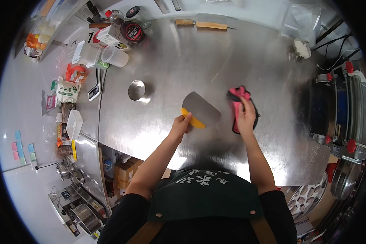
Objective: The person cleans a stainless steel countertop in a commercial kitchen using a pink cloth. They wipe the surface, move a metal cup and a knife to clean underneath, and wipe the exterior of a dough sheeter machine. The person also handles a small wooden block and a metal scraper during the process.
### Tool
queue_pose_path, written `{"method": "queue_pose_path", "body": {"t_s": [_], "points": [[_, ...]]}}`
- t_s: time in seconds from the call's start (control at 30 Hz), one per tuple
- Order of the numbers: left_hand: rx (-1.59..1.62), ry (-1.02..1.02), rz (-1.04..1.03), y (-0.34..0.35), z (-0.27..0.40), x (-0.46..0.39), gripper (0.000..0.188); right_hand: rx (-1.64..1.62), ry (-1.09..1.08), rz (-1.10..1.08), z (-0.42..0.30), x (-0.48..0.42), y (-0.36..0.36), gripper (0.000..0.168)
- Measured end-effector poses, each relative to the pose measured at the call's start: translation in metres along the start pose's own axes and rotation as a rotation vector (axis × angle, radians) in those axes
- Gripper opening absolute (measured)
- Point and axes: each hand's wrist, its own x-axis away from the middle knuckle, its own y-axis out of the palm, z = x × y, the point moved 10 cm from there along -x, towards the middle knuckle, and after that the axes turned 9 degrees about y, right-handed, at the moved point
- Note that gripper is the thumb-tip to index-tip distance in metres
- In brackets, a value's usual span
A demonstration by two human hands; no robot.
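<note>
Between the thumb and fingers of my left hand (182, 124) is the yellow handle of a dough scraper (201, 106), its broad grey blade pointing up and to the right over the steel worktop (170, 64). My right hand (246, 117) lies on a pink and black cloth item (238, 105), perhaps a glove or mitt, with the fingers over its upper part; whether they grip it cannot be made out. A small round metal cup (137, 90) stands on the worktop to the left of the scraper.
At the back lie a wooden-handled knife (185, 22) and a wooden-edged blade (212, 25). Bottles, cartons and a plastic tub (115, 56) crowd the back left corner. A digital thermometer (94, 91) lies at left. A white bowl (302, 48) is back right, near a machine with red knobs (351, 145).
</note>
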Motion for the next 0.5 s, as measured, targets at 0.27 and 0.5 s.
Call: {"method": "queue_pose_path", "body": {"t_s": [0.27,0.5], "points": [[-0.273,0.199,-0.038,0.003,-0.004,-0.012,0.017,0.296,-0.399,-0.763,-0.044,0.077,0.119,0.039],[-0.315,0.081,0.051,-0.005,-0.017,-0.013,0.021,0.317,-0.355,-0.633,-0.054,0.027,0.168,0.033]]}}
